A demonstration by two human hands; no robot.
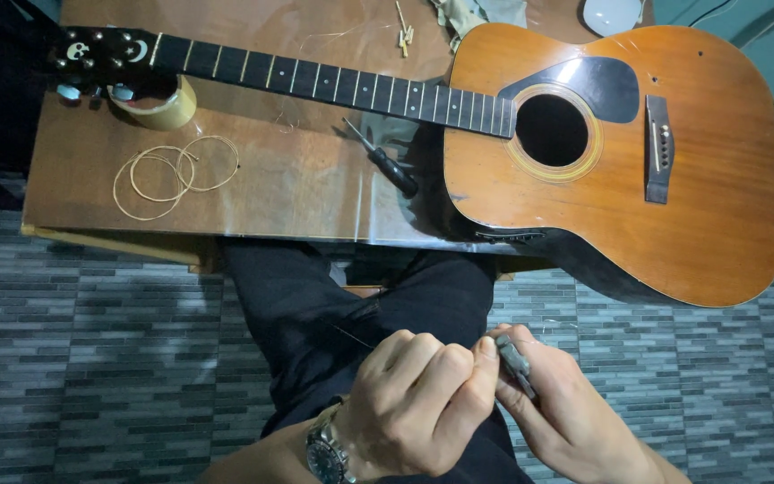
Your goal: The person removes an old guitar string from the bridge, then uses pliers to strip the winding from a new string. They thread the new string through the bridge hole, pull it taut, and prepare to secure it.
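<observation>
The right hand [575, 412] curls its fingers loosely around a small grey metal tool [516, 363], probably a clipper or plier, with the thumb pressed along its top so the tip points toward the other hand. The left hand [418, 399], a wristwatch [326, 455] on its wrist, is closed almost to a fist, thumb and forefinger pinched together right at the tool's tip; a thin guitar string [351, 338] seems to run from that pinch across the dark trousers [315, 305], though it is too fine to follow. Both hands work low over the lap, below the table's near edge. On the table [297, 193] an acoustic guitar [692, 170] lies face up, its body overhanging the near right corner and its headstock propped on a roll of tape [165, 106] by the far left corner, which keeps the neck level. Coiled strings [172, 175] lie near the left edge, and a screwdriver [385, 161] rests just beside the guitar's body.
</observation>
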